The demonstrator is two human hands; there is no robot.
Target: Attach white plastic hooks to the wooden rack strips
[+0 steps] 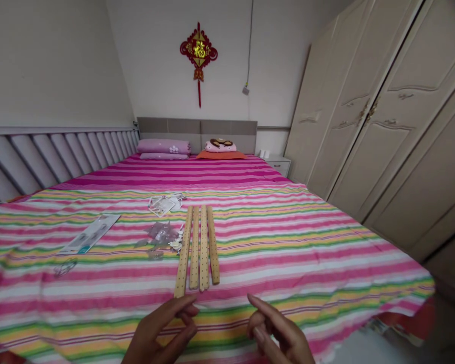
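My left hand (165,329) is at the bottom of the view, fingers loosely bent and apart, with nothing in it. Its index fingertip is close to the near end of a wooden strip (183,253). To the right, my right hand (278,331) is also empty, index finger stretched out and the other fingers curled. Several pale wooden strips with rows of small holes lie side by side on the striped bedspread (273,253), pointing away from me. Left of them are small clear plastic bags (162,233) and some small white pieces (176,243).
Farther back lies a pile of white packets or papers (167,203). A flat card pack (91,233) and a thin wire coil (65,267) are at left. Pillows (164,147) rest by the headboard (227,130). A railing (53,156) borders the left side; wardrobes (387,106) stand right.
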